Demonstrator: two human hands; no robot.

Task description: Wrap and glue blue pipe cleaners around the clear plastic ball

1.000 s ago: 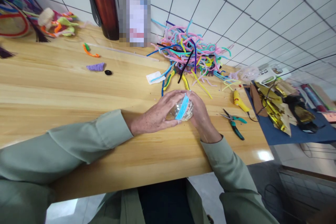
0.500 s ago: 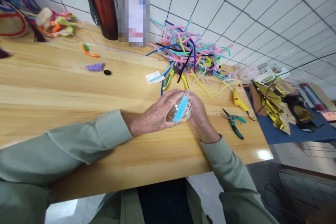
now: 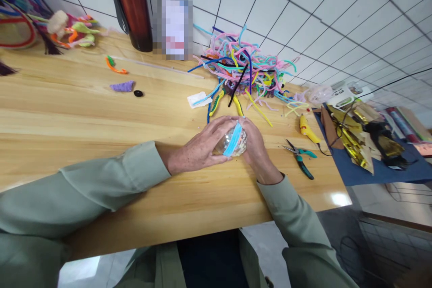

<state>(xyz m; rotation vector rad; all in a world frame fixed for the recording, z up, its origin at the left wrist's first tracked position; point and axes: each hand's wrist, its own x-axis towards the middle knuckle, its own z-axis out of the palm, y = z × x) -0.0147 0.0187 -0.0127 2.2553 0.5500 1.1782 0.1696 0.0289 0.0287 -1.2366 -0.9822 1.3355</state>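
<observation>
Both my hands are cupped round a clear plastic ball [image 3: 232,144] that rests on the wooden table [image 3: 84,112]. A light blue pipe cleaner [image 3: 234,140] is wrapped over the ball's top. My left hand [image 3: 199,146] grips the ball's left side with curled fingers. Against its right side presses my right hand [image 3: 254,146], fingers closed on it. Pale specks show inside the ball.
A heap of coloured pipe cleaners [image 3: 243,67] lies just beyond my hands. Teal-handled pliers [image 3: 300,157] and a yellow glue gun [image 3: 307,128] lie to the right, by a blue mat [image 3: 378,168] with gold scraps. A dark red flask [image 3: 130,4] stands at the wall.
</observation>
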